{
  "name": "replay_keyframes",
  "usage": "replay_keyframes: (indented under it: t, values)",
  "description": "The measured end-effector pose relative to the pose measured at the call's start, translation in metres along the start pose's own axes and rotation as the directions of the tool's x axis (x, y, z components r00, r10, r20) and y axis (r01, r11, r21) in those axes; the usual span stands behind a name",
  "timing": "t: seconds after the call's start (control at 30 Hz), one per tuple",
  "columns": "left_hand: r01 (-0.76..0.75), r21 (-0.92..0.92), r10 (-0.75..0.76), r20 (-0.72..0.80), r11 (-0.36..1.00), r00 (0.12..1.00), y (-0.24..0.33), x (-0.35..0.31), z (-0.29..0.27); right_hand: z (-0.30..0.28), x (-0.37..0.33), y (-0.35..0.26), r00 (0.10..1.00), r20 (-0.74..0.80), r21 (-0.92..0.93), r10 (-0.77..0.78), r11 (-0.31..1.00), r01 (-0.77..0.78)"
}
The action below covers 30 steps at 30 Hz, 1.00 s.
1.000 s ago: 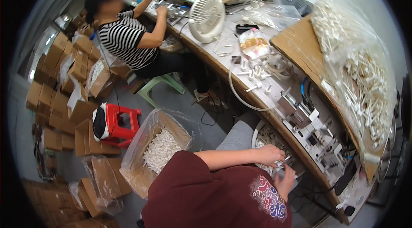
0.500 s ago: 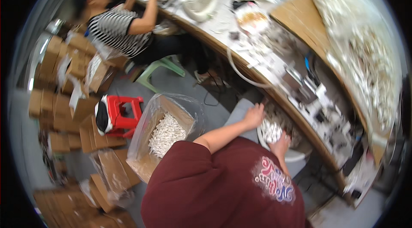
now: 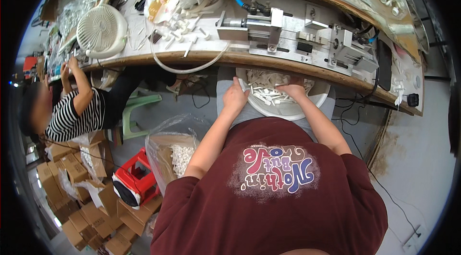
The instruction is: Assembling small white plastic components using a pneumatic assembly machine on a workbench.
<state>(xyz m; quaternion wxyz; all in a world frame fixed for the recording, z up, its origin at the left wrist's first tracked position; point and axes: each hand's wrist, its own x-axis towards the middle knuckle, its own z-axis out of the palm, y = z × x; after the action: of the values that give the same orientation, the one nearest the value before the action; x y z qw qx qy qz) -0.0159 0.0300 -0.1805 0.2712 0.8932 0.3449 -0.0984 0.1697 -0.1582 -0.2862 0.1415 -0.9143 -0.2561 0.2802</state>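
Note:
A round white plastic basket (image 3: 276,113) rests on my lap, close under the bench edge. Inside it lie many small white plastic pieces (image 3: 264,95), with thin stems and thicker ends. My left hand (image 3: 235,97) is closed at the left rim of the basket, thumb and fingers at its edge. My right hand (image 3: 294,89) reaches down among the pieces at the basket's right half. Its fingertips are hidden there, so I cannot see if it grips any.
A metal fixture (image 3: 261,29) with blue hoses sits on the workbench (image 3: 192,58). A white fan (image 3: 102,31) stands at left. A lined carton (image 3: 161,144) of white pieces and a red stool (image 3: 137,176) are at lower left. A co-worker in a striped shirt (image 3: 79,113) sits far left.
My view has swung to the right, so the bench now runs across the front. My left hand has come to the basket's left rim; my right hand is still at the basket.

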Motion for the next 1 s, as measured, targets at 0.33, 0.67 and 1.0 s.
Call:
replay_keyframes:
  t: [0.33,0.67,1.0]
  values:
    - [-0.258,-0.027,0.254,-0.104,0.966,0.962,0.004,-0.027,-0.033,-0.164,-0.160,-0.084,0.842,0.150,0.220,-0.519,0.848,0.483]
    - [-0.596,-0.051,0.592,-0.067,0.802,0.803,0.056,-0.047,-0.057,-0.383,-0.059,-0.117,0.384,-0.782,-0.250,-0.491,0.812,0.528]
    - [-0.633,-0.058,0.630,-0.062,0.772,0.774,0.054,-0.051,-0.063,-0.398,0.000,-0.136,0.703,-0.605,-0.265,-0.373,0.927,0.263]
